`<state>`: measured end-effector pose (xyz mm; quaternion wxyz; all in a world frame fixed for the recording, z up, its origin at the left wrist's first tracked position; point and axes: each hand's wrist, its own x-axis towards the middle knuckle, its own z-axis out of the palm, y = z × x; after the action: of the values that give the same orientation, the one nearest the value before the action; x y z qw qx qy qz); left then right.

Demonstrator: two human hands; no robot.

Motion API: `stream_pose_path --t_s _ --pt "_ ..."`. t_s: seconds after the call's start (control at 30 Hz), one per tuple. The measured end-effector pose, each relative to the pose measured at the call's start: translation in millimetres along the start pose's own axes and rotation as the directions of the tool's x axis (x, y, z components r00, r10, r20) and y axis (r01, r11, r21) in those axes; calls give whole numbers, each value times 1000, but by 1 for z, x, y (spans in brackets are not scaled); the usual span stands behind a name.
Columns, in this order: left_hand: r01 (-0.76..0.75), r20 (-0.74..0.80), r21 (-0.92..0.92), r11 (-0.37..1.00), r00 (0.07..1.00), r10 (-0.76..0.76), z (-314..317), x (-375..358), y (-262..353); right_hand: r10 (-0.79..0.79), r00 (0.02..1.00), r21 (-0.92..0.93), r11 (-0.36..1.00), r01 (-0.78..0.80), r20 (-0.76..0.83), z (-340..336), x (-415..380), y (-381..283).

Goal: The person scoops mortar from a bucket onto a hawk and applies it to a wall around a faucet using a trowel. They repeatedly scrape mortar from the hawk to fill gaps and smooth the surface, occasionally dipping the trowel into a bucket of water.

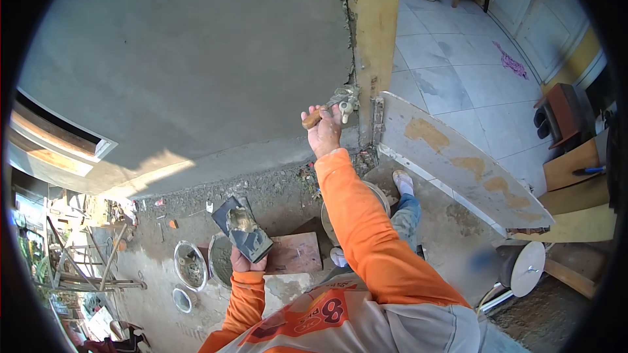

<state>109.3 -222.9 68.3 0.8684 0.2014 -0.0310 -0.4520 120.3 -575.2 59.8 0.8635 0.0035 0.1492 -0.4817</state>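
My right hand [324,136] is closed on the wooden handle of a trowel [315,119]. Its mortar-smeared blade reaches the lower corner of the grey plastered wall [216,59], beside a pale tap [345,111] that partly covers it. Low in front of my body, my left hand [248,261] grips a dark rectangular mortar board [252,243] by its near end. A lump of wet grey mortar [242,219] lies on the board. The fingers under the board are hidden.
Buckets [190,265] and a small pail [184,299] stand on the ground at left, near a wooden plank [294,253]. Another bucket is partly behind my right arm. A low wall [458,157] borders the tiled floor [445,78]; a wooden trestle [98,255] stands far left.
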Motion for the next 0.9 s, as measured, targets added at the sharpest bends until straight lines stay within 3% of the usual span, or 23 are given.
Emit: stream_pose_path --t_s 0.07,0.13,0.2,0.43,0.5,0.63,0.73,0.77,0.8,0.83,0.9 --pt "-2 -47 -1 1000 999 2 4 3 1 -127 964 -85 990 110 -233 4 37 7" --pt "-32 -122 66 997 992 40 24 7 -2 -153 944 -99 987 129 -294 -2 69 11" --pt "-131 -355 187 973 915 192 45 15 -18 -235 912 -152 969 194 -336 -9 93 10" --pt "-82 -352 154 985 927 132 44 43 -28 -289 893 -282 939 195 -345 -40 137 23" --pt "-61 -345 131 990 933 103 47 51 -29 -309 853 -155 951 268 -420 -43 153 27" --pt "-57 -379 170 984 917 119 58 52 -34 -298 839 -122 954 273 -456 -46 176 31" --pt "-74 -432 179 981 890 146 54 44 -34 -382 836 -282 916 285 -393 -50 175 38" --pt "-72 -443 202 977 882 157 54 43 -35 -541 769 -587 762 276 -340 -51 173 40" --pt "-70 -452 224 972 876 167 53 42 -36 -672 704 -824 519 227 -230 -46 168 37" --pt "-70 -452 219 973 877 165 51 42 -37 -674 703 -826 515 229 -226 -42 160 34" --pt "-37 -458 155 987 883 105 46 43 -38 -420 837 -561 810 173 -350 -32 147 25"
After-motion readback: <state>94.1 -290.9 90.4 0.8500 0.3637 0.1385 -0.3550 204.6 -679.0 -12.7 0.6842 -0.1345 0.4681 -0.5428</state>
